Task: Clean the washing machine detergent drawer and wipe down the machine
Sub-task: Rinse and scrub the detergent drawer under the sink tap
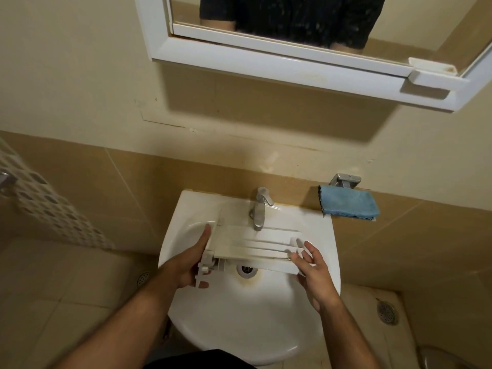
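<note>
While I hold the detergent drawer (pixel 250 246) level over the sink (pixel 266 315), under the tap (pixel 258 209), my left hand (pixel 190 265) grips its front end and my right hand (pixel 312 272) supports the other with nearly straight fingers. It seems light, stiff, perhaps slippery; both ends are the safest hold.

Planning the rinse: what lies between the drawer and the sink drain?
Nothing: in the head view, the drawer is held in the air over the drain, with only bare basin below.
</note>
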Available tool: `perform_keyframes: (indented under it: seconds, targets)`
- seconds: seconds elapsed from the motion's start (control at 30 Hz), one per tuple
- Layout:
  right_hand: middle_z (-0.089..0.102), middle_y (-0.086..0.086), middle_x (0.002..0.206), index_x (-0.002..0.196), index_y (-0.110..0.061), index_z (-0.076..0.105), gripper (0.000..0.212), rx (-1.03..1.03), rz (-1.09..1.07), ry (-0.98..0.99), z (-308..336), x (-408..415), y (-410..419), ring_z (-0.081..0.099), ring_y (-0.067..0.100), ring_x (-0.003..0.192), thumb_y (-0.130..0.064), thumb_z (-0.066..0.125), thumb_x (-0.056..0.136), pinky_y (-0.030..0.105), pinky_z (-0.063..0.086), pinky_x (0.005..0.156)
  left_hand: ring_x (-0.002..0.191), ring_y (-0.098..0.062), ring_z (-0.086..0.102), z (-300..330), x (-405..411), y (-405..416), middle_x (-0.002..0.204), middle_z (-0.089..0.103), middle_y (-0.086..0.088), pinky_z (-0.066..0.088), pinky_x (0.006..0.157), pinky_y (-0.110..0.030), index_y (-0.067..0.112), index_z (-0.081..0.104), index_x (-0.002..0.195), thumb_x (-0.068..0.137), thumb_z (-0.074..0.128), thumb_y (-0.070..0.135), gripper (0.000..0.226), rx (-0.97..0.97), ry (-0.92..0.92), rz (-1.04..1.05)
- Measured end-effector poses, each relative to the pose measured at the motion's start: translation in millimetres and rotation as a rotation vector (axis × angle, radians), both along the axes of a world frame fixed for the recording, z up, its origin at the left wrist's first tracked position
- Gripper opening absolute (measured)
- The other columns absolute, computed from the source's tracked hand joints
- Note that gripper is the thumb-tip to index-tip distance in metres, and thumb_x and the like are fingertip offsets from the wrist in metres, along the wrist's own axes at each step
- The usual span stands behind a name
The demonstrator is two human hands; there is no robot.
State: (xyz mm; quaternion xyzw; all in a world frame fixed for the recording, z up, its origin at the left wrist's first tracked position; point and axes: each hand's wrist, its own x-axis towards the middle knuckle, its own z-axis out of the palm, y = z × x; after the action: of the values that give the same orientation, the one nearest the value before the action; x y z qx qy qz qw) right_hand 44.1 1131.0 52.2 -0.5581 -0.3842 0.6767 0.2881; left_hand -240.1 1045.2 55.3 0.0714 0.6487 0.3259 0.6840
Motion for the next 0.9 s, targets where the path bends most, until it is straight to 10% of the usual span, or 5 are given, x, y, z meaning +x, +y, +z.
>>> perform_keyframes:
  seconds: [0.2, 0.4, 0.8, 0.9]
  targets:
    - [0.038, 0.005, 0.149, 0.148, -0.028, 0.036, 0.076, -0.060, 0.271, -0.199, 2.2, 15.2, 12.2, 0.038, 0.018, 0.137, -0.018, 0.076, 0.083, 0.034, 0.043, 0.098, 0.077, -0.021, 0.053, -2.4, 1.1, -0.3, 0.074, 0.057, -0.006, 0.049, 0.080, -0.041, 0.011, 0.063, 0.106, 0.059, 0.073, 0.072, 0.078, 0.020, 0.011, -0.061]
    - [0.053, 0.006, 0.136, 0.139, -0.012, 0.049, 0.049, 0.398, 0.387, -0.676, 38.3, -30.8, 48.4, 0.055, 0.022, 0.113, -0.006, 0.057, 0.090, 0.022, 0.040, 0.087, 0.062, -0.015, 0.049, -5.3, 9.8, -9.1, 0.080, 0.062, -0.003, 0.041, 0.060, -0.029, 0.020, 0.060, 0.117, 0.089, 0.061, 0.047, 0.039, 0.150, 0.096, -0.009]
    - [0.058, 0.008, 0.086, 0.089, -0.002, 0.061, 0.016, 0.468, 0.559, -0.689, 65.1, -107.2, 79.4, 0.054, 0.025, 0.083, 0.003, 0.049, 0.080, 0.029, 0.038, 0.068, 0.088, -0.020, 0.060, -8.5, 3.7, -20.1, 0.107, 0.066, -0.002, 0.046, 0.061, -0.026, 0.031, 0.056, 0.129, 0.093, 0.056, 0.041, 0.037, 0.260, 0.164, 0.017]
    - [0.055, 0.008, 0.090, 0.103, 0.007, 0.059, 0.030, 0.441, 0.543, -0.542, 61.1, -100.7, 70.8, 0.049, 0.022, 0.084, 0.001, 0.047, 0.077, 0.030, 0.036, 0.070, 0.085, -0.017, 0.060, -7.8, 5.8, -21.3, 0.104, 0.065, 0.000, 0.048, 0.056, -0.021, 0.029, 0.055, 0.129, 0.096, 0.054, 0.037, 0.034, 0.296, 0.170, 0.010]
